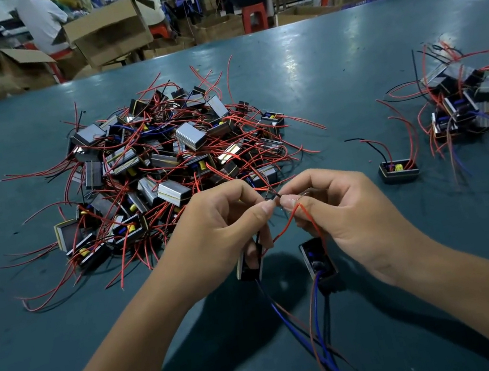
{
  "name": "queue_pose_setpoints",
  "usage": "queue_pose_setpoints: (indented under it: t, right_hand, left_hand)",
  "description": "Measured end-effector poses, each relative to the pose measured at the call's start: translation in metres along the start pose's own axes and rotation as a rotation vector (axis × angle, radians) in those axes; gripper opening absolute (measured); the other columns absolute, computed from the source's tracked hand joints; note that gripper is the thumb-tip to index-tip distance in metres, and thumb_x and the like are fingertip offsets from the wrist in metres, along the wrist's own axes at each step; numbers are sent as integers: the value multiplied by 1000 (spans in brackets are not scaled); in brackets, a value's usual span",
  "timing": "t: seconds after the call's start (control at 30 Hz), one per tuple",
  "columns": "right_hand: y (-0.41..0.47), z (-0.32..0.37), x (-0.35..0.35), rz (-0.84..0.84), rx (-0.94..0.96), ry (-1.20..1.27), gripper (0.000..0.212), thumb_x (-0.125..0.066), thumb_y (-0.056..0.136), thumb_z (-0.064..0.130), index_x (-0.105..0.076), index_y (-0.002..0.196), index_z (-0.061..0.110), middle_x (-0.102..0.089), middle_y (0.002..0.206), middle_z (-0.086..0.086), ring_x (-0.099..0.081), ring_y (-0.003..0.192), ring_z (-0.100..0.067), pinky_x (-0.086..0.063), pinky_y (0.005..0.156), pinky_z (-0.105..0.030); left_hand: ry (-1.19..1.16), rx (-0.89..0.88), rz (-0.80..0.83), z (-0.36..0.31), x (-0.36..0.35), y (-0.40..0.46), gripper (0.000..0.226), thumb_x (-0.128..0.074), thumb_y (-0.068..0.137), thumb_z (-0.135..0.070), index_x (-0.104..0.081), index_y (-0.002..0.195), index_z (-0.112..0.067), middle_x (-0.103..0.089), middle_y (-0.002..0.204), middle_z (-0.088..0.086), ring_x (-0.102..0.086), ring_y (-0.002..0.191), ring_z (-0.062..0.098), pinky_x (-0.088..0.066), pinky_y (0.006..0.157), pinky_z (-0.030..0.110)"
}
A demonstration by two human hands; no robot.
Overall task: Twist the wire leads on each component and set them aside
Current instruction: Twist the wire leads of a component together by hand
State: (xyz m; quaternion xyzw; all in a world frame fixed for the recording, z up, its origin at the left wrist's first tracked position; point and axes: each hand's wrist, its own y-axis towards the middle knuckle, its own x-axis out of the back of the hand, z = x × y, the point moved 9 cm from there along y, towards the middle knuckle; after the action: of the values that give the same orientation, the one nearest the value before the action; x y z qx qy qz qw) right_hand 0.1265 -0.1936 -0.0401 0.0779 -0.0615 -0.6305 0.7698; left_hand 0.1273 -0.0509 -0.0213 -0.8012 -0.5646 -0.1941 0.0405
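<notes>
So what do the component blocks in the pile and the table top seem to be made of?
Component blocks in the pile: grey metal sides, probably stacked steel sheets, since they shine and show fine lines; black frames look like plastic. Table top: teal, smooth, slightly glossy, perhaps a rubber or vinyl mat, judging by soft light reflections.

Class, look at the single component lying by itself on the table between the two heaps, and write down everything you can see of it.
The lone component is a small dark rectangular block, open face up, showing a yellow part and red inside. It rests flat on the teal table, apart from the big pile and the smaller pile on the right. Thin red leads curve up from it, and a black one trails left. Neither hand touches it.
</notes>
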Motion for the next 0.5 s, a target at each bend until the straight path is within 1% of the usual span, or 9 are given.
queue_pose_setpoints:
  t: [0.07,0.1,0.13,0.2,0.27,0.37,0.43,0.5]
  right_hand:
    - [0,2,-2,-2,7,14,4,-73,88,23,-74,85,20,-55,64,-2,-44,58,-11,-37,53,-19]
    - [-1,2,-2,-8,10,22,8,-75,84,28,-74,84,20,-54,64,-3,-42,57,-11,-35,52,-20]
    - [-1,2,-2,-17,8,32,12,-75,80,31,-74,84,20,-54,64,-2,-43,56,-9,-35,52,-18]
    - [-1,1,-1,-42,11,54,10,-75,79,29,-75,81,19,-58,61,4,-47,54,-3,-39,53,-12]
    - [0,1,-1,-64,11,71,4,-75,83,20,-76,80,18,-60,61,6,-49,53,0,-40,53,-9]
    - [-1,-1,1,-107,4,91,7,-74,85,13,-77,79,15,-62,62,5,-49,52,1,-39,52,-8]
    - [-2,-1,0,-119,-3,104,10,-73,87,10,-76,78,14,-64,62,7,-52,53,2,-40,52,-7]
    - [-1,0,-1,-125,4,95,11,-72,87,7,-75,78,13,-67,65,6,-57,59,-1,-44,57,-10]
  left_hand:
    - [-6,-3,-5,1,0,0,19,-63,98,-20,-62,86,-5,-71,66,12,-60,47,29,-48,45,29]
    - [-12,-3,-7,1,0,0,19,-63,98,-19,-62,86,-4,-71,66,12,-60,46,29,-48,44,30]
    - [-17,-2,-10,2,-1,0,19,-63,98,-19,-62,86,-4,-70,65,13,-59,45,29,-48,44,34]
    - [-14,-1,-17,2,-2,0,18,-64,97,-19,-62,85,-6,-69,64,11,-58,45,28,-49,45,38]
    - [1,-8,-30,1,-2,0,17,-65,96,-20,-63,84,-8,-68,62,10,-56,45,27,-48,44,36]
    - [14,-23,-48,1,-1,0,16,-66,96,-19,-65,83,-9,-66,59,5,-54,43,21,-45,41,27]
    - [36,-30,-54,1,-2,0,15,-67,95,-18,-66,82,-11,-64,58,1,-53,45,13,-42,43,21]
    - [61,-32,-44,-1,-4,-2,14,-68,95,-18,-67,81,-14,-63,59,-1,-54,49,10,-43,46,19]
